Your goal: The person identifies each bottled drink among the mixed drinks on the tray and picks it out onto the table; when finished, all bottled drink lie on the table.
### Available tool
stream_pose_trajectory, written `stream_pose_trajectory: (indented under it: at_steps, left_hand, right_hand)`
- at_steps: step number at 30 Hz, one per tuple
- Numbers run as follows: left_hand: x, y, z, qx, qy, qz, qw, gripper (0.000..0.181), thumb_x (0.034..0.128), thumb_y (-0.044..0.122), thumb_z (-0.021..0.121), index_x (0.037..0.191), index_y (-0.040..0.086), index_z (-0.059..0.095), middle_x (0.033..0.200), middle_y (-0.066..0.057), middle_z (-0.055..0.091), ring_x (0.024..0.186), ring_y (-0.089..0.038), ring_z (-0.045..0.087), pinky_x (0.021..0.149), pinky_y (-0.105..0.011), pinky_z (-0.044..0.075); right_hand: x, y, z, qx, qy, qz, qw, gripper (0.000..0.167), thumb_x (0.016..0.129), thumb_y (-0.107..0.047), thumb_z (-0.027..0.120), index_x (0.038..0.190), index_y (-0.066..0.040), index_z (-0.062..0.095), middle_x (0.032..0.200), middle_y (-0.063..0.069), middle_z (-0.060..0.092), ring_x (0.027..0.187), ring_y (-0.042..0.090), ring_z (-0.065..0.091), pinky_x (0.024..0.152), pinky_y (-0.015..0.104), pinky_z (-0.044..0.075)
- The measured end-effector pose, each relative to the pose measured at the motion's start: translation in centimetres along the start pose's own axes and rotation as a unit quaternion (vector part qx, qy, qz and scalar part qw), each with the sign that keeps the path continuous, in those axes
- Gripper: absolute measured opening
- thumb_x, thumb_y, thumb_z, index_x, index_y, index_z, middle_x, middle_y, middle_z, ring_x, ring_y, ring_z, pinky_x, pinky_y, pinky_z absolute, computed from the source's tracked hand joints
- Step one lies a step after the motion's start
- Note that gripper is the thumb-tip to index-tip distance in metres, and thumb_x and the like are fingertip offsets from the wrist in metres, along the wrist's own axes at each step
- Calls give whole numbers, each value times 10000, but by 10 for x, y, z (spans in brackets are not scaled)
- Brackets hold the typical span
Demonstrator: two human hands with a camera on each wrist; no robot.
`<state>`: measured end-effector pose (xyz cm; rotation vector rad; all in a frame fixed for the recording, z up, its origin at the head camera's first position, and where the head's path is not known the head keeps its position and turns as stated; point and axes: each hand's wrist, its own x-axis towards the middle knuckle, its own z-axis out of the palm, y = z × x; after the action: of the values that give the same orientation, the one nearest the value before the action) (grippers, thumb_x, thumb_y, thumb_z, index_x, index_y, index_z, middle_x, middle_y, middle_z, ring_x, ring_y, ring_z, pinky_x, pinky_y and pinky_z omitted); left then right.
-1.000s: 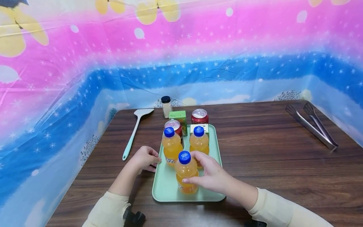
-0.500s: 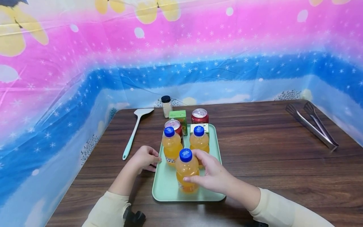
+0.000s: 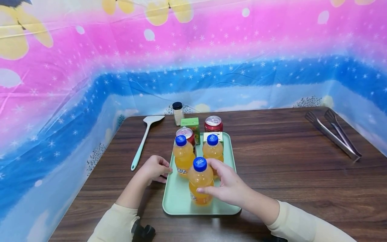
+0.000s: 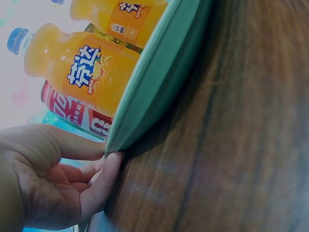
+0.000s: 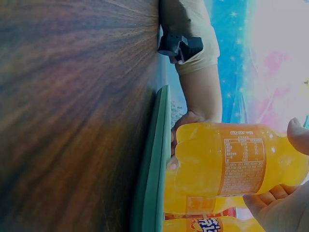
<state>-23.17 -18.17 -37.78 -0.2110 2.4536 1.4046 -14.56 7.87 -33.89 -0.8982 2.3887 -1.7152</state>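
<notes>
My right hand (image 3: 231, 185) grips the front bottle of orange soda (image 3: 199, 179), blue-capped and nearly upright, over the front of a pale green tray (image 3: 175, 203). Whether its base touches the tray is hard to tell. At the tray's left edge, my left hand (image 4: 63, 179) pinches the rim (image 4: 137, 104) between thumb and fingers. Two more orange soda bottles stand behind, one on the left (image 3: 182, 158) and one on the right (image 3: 213, 153), the latter partly hidden by my fingers. Behind the left bottle is a red can (image 3: 185, 133), and behind the right one a carton with a whitish top (image 3: 208, 136).
Toward the back stand a green carton (image 3: 190, 122), another red can (image 3: 213, 124) and a black-capped jar (image 3: 178, 114). A spatula (image 3: 142, 144) lies left of the tray. Metal tongs (image 3: 332, 134) lie far right on the wooden table (image 3: 281, 158). Patterned cloth hangs around the table.
My right hand and the front bottle have shifted slightly to the right. The left hand stays at the tray's rim, and the other items have not moved.
</notes>
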Motion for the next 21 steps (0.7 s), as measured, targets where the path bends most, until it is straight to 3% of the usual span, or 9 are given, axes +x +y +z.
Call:
stream_pose_trajectory:
  at_steps: [21]
  left_hand:
    - [-1, 1, 0, -23, -19, -7, 10000, 148, 854, 15, 654, 945, -56, 561, 873, -167, 562, 711, -241, 594, 578, -358, 569]
  right_hand:
    - [-1, -8, -15, -66, 405, -32, 9992, 512, 774, -153, 782, 1219, -137, 528, 1135, -18, 590, 1052, 145, 565, 904, 402, 483]
